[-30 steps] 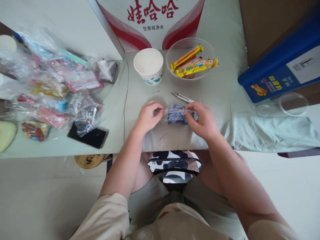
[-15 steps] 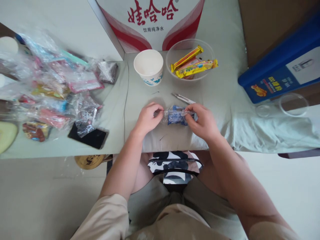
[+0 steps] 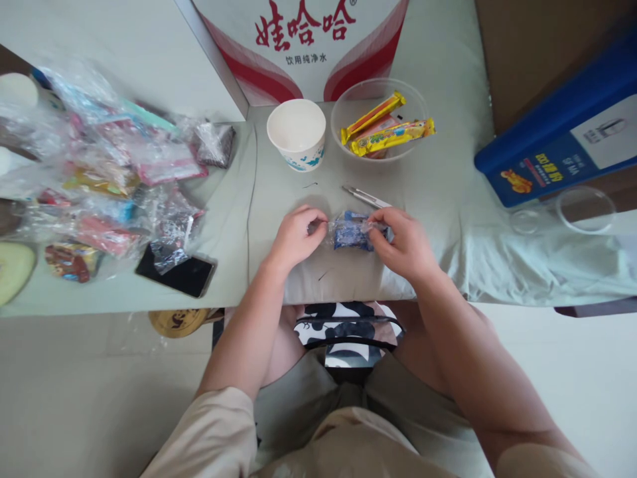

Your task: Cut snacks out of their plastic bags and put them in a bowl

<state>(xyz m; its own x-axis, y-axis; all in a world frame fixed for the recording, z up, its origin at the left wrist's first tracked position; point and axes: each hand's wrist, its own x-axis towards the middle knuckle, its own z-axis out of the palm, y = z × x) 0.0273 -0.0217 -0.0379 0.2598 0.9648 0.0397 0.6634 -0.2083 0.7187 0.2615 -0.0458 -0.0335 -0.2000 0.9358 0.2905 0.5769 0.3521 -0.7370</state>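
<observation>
A clear plastic bag [image 3: 340, 226] with blue packets [image 3: 352, 234] inside lies on the cloth surface in front of me. My left hand [image 3: 302, 232] pinches the bag's left end between thumb and forefinger. At the other end, my right hand [image 3: 402, 240] grips the plastic with its fingertips, so the bag is stretched between both hands. Just beyond it lies a slim utility knife [image 3: 365, 196], partly behind my right fingers. Farther back stand a white paper cup [image 3: 297, 136] and a clear bowl [image 3: 381, 154] holding yellow-wrapped snack sticks [image 3: 393, 137].
To the left, a heap of plastic-wrapped packets [image 3: 109, 179] covers the cloth, with a black phone [image 3: 185, 273] at its near edge. A printed white carton [image 3: 308, 83] stands at the back. A blue box [image 3: 527, 169] and a clear lid [image 3: 584, 229] are on the right.
Almost nothing differs. Both hands keep hold of the bag in the same place, and the whole view has shifted by only a few pixels.
</observation>
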